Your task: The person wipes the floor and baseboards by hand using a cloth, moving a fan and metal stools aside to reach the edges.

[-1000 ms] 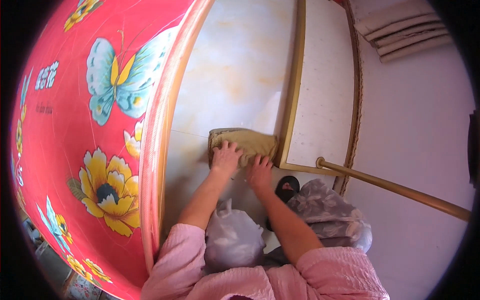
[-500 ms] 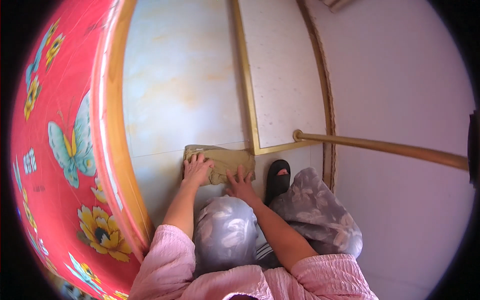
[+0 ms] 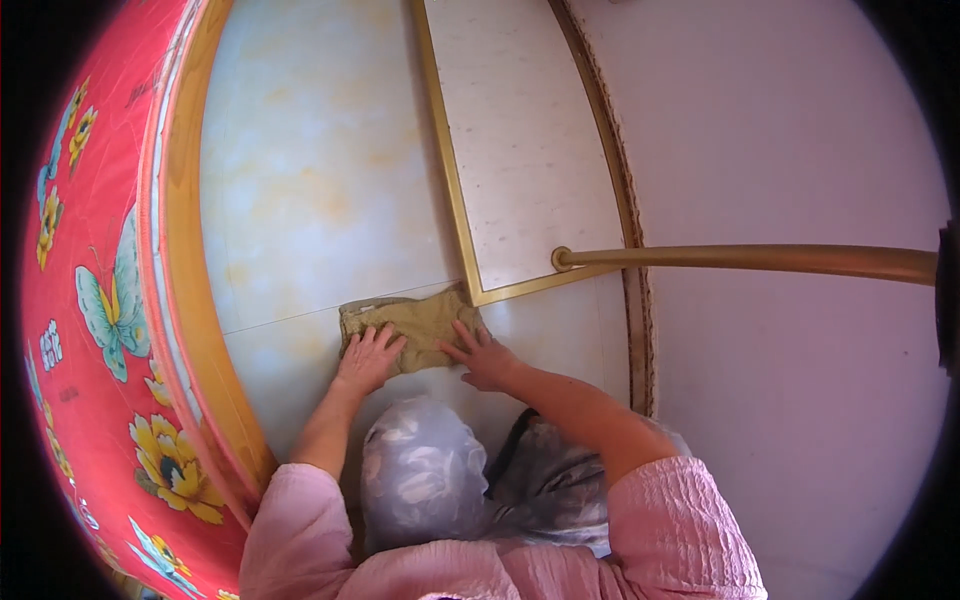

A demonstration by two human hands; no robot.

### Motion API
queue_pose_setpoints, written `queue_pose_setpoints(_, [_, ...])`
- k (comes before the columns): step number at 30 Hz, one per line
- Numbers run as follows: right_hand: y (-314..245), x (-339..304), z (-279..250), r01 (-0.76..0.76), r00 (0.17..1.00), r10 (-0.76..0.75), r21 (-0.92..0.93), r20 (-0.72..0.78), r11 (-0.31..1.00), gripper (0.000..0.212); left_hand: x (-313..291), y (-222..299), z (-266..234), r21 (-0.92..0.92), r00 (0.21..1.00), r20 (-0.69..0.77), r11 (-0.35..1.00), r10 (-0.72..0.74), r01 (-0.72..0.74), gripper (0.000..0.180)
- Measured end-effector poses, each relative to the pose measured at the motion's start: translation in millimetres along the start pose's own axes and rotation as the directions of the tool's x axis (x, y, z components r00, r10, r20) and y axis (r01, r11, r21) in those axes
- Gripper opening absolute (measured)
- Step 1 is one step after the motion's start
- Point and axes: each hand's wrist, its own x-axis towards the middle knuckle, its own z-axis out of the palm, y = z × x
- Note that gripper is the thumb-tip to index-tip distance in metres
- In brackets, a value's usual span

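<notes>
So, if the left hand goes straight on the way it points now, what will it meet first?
The left hand would first meet the rest of the olive cloth beneath it; beyond the cloth's far edge, pale floor seems next, though depth is unclear.

Soft bright light, pale sheen on the floor [image 3: 320, 160], edges bowed, corners black

Pale, glossy floor tiles [image 3: 330, 130] with yellowish marbling run between a wooden edge [image 3: 184, 210] bordering a red surface [image 3: 110, 400], patterned with flowers and butterflies, and a white panel [image 3: 535, 140] framed in gold-coloured trim [image 3: 450, 170]. A gold-toned pole [image 3: 760, 257] meets the panel's near corner, crossing before a plain lilac-tinted wall [image 3: 780, 420].
</notes>
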Motion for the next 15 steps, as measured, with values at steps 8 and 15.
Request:
queue_pose_setpoints(8, [130,-74,-5,-0.118,0.993,0.122,-0.240,0.001,0.964,0.086,71,34,-11,-0.031,0.863,0.159,0.876,0.479,-0.481,0.064])
queue_pose_setpoints(15, [83,-60,3,-0.173,0.984,0.176,-0.161,0.006,0.972,0.080,78,53,-13,0.336,0.829,0.268,0.759,0.491,-0.558,0.066])
